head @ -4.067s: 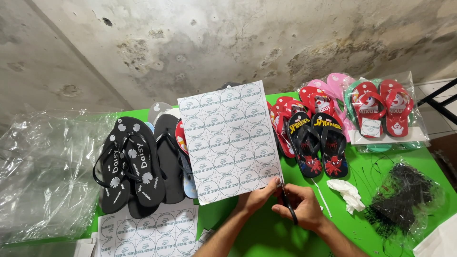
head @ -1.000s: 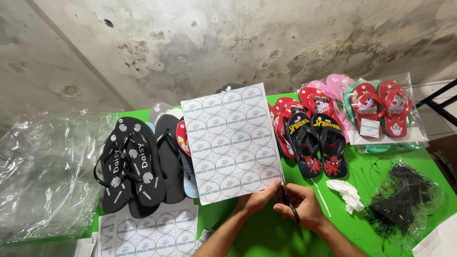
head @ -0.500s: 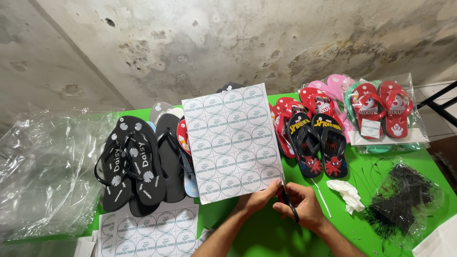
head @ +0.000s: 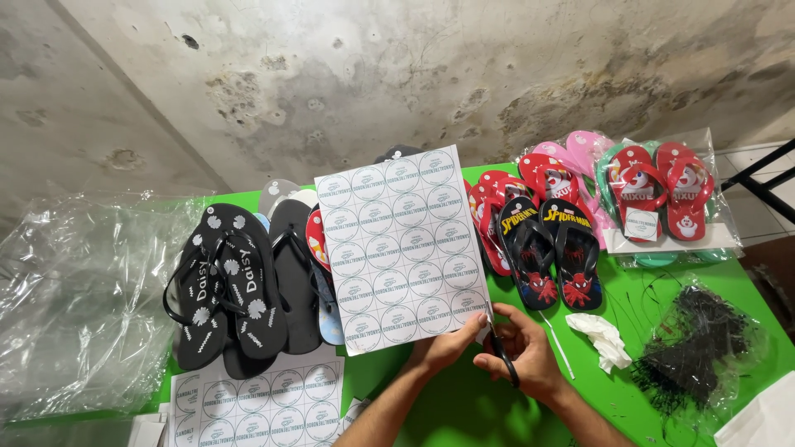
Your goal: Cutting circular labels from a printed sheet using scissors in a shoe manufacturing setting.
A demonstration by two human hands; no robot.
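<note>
Head view shows my left hand point(head: 443, 348) pinching the lower edge of a white sheet of round labels point(head: 402, 248), thumb on top, so the sheet stands tilted up over the green table point(head: 464, 406). I note my right hand point(head: 522, 356) clenched through the handles of black scissors point(head: 499, 352), whose blades meet the sheet's lower right corner; I cannot tell how far the blades are parted. Both hands sit just beside each other at 6 o'clock of the sheet.

At 9 o'clock of the sheet lie black flip-flops with white flower prints point(head: 224, 285), overlapping plain dark sandals point(head: 294, 273). At 3 o'clock a black pair with red spider figures point(head: 551, 252) rests against red sandals point(head: 497, 215). Further toward 2 o'clock a clear bag holds a red pair point(head: 662, 190) above pink and green ones.

At 4 o'clock of my right hand are a crumpled white scrap point(head: 604, 335) and a bag of black ties point(head: 696, 348). A second label sheet point(head: 257, 401) lies flat at 8 o'clock, near loose clear plastic wrap point(head: 79, 298).
</note>
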